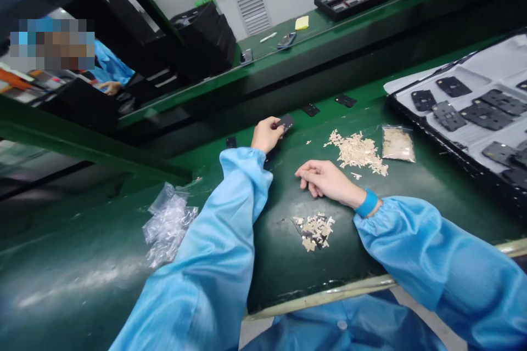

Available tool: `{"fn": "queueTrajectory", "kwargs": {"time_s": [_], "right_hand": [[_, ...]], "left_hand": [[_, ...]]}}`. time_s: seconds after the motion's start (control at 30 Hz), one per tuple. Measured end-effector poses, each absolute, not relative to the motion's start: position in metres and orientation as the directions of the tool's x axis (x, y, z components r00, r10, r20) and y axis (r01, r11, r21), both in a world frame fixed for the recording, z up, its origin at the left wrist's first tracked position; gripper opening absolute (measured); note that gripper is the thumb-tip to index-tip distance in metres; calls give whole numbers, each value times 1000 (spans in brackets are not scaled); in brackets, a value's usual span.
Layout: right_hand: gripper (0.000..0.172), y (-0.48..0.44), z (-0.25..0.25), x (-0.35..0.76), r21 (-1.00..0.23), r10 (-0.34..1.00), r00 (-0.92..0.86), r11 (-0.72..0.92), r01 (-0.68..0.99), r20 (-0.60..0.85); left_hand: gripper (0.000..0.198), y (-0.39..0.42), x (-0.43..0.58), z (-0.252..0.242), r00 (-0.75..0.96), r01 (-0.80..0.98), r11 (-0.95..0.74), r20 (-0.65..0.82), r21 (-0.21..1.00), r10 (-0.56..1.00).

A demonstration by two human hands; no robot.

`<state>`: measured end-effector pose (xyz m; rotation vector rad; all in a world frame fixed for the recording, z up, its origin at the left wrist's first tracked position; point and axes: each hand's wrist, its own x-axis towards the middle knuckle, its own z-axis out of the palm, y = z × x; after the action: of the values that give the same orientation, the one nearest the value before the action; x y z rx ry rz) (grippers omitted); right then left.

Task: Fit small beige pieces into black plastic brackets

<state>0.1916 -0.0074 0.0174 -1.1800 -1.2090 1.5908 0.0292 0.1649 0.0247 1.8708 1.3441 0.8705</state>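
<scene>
My left hand (267,135) reaches to the far side of the green table and grips a thin black plate (285,122) by its near edge. My right hand (325,180) is above the table with its fingers curled and the thumb close to the index finger. Whether something small is between those fingers cannot be seen. Right of it lies a pile of small beige pieces (357,152). Nearer me is a smaller heap of light metallic-looking pieces (316,231), mixed with dark bits. More black plates (310,109) lie along the table's far edge.
A clear bag of beige pieces (397,143) lies beside the pile. At right, a lined tray (489,63) holds several black parts. Crumpled clear bags (167,225) are at left. A raised green shelf (304,46) runs behind; a person in blue (111,66) is beyond.
</scene>
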Motion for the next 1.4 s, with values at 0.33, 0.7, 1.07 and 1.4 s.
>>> {"fn": "queueTrajectory", "kwargs": {"time_s": [0.33,0.7,1.07,1.4], "right_hand": [[10,-7,13,195,-995,999,-4,-47,92,-47],[22,-19,27,199,-849,909,-407,141,509,-93],[7,-36,32,195,-666,682,-727,509,545,-73],[18,-20,37,210,-764,747,-648,330,555,-148]], "left_hand": [[30,19,4,-3,285,57,-12,-5,998,959],[20,34,2,-10,97,-108,-20,31,994,995],[28,29,4,-7,43,-93,-20,24,995,999],[29,24,5,-1,206,-88,47,-28,995,978]]}}
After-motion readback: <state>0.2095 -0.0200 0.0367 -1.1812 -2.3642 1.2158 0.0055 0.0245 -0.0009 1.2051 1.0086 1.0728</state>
